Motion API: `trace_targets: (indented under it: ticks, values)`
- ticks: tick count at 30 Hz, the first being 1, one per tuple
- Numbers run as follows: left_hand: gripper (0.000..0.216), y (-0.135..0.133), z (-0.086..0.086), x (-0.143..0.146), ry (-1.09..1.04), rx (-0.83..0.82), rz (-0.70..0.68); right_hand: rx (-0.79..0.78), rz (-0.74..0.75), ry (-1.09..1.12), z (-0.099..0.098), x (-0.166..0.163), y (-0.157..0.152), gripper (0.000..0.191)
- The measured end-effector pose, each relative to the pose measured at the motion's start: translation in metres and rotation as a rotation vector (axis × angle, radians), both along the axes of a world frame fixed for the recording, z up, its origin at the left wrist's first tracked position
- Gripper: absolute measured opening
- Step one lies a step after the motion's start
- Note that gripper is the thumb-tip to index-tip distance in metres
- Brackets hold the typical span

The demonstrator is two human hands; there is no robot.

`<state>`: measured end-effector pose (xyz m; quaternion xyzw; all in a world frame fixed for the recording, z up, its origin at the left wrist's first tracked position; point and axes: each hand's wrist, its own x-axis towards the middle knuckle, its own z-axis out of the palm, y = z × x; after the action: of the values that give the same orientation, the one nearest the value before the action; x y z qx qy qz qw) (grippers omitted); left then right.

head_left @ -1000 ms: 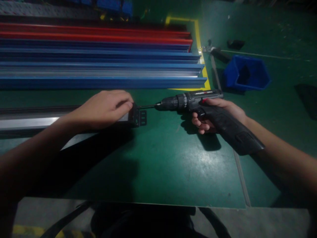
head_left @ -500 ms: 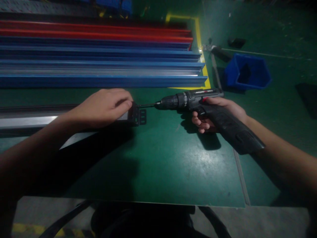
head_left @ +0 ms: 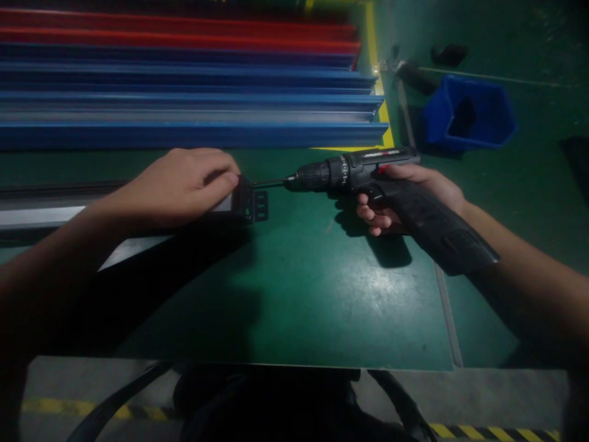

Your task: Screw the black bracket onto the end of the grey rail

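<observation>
My right hand (head_left: 414, 187) is wrapped round the grip of a black cordless drill (head_left: 368, 172), a finger at the trigger. Its long bit (head_left: 269, 183) points left and reaches the black slotted end bracket (head_left: 248, 202) of a long metal profile. My left hand (head_left: 188, 187) is closed over that end of the profile (head_left: 46, 215), thumb and fingers close to the bracket. The profile lies along the table and runs out at the left edge. Whether a screw sits at the bit's tip is too dark to tell.
Several blue profiles (head_left: 184, 135) and red profiles (head_left: 184, 37) lie side by side behind my hands, within yellow tape (head_left: 370, 37). A blue bin (head_left: 469, 116) stands at the back right, near a dark tool (head_left: 416, 77). The green table's front edge (head_left: 276, 366) is close to me.
The whole view has shifted, so everything sits slightly higher in the picture. Both hands, the drill and the profile keep about the same places relative to one another.
</observation>
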<state>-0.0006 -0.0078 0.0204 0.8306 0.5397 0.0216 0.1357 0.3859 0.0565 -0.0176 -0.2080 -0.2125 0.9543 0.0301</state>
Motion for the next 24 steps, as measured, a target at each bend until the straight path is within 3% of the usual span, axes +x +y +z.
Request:
trace_targets:
  ticks: [24]
  values:
    - [0.050,0.005,-0.012,-0.008,-0.048,0.091,0.009,0.048,-0.001,0.001,0.001,-0.001,-0.001,0.047]
